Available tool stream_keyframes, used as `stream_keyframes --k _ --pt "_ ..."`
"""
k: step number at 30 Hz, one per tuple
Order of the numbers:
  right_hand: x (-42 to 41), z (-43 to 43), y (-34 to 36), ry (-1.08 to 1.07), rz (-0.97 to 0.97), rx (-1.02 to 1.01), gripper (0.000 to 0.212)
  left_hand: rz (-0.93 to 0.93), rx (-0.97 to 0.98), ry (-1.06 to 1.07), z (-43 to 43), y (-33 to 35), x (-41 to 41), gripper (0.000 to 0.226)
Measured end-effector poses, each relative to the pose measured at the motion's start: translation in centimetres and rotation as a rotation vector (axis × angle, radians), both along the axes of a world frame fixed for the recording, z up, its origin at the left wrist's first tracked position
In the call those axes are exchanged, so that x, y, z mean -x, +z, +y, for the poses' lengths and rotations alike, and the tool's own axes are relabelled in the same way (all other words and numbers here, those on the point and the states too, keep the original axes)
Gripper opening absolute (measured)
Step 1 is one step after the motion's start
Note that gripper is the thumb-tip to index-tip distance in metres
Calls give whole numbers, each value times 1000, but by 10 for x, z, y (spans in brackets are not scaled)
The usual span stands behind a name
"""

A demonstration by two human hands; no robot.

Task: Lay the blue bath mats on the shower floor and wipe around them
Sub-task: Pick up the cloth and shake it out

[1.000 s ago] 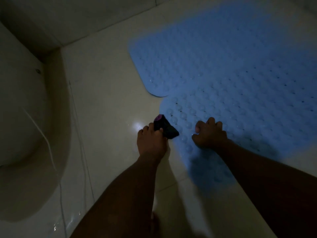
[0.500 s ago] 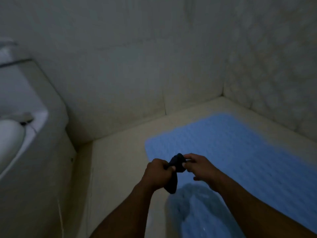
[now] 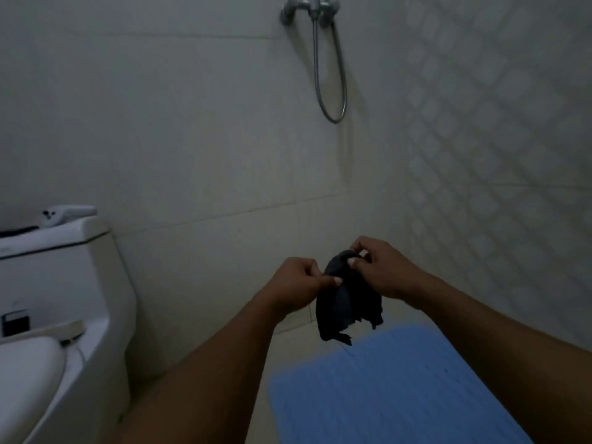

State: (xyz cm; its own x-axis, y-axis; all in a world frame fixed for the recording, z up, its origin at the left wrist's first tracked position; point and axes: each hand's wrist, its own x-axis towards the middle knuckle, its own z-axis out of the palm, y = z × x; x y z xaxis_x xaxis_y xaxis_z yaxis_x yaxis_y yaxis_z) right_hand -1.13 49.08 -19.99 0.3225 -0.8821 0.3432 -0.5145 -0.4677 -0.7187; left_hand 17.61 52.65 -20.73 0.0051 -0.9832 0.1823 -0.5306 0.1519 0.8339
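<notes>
A blue bath mat (image 3: 394, 389) lies flat on the shower floor at the lower middle, its far edge near the back wall. Above it I hold a dark crumpled cloth (image 3: 344, 302) in the air with both hands. My left hand (image 3: 296, 283) pinches its left side and my right hand (image 3: 381, 267) pinches its top. The cloth hangs down between them, ragged at its lower edge. Only one mat shows in this view; my arms cover its near part.
A white toilet (image 3: 64, 315) with its cistern stands at the left, close to my left arm. A metal shower hose (image 3: 331, 75) hangs on the back wall under the tap. A patterned tiled wall closes the right side.
I have risen from the floor: both hands left the floor and mat, and came up holding the cloth between them. The view swung from the floor to the back wall.
</notes>
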Motion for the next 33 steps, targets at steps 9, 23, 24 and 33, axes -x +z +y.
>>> stream_keyframes --k 9,23,24,33 --pt "14 1 48 -34 70 208 5 18 -55 -44 2 58 1 36" --pt "23 5 80 54 229 189 15 -242 -87 -69 5 83 -1 29" --pt "25 6 82 53 234 187 17 -251 -80 -72 5 86 0 31" --pt "51 7 92 -21 310 205 36 -369 35 -45 -8 92 5 47"
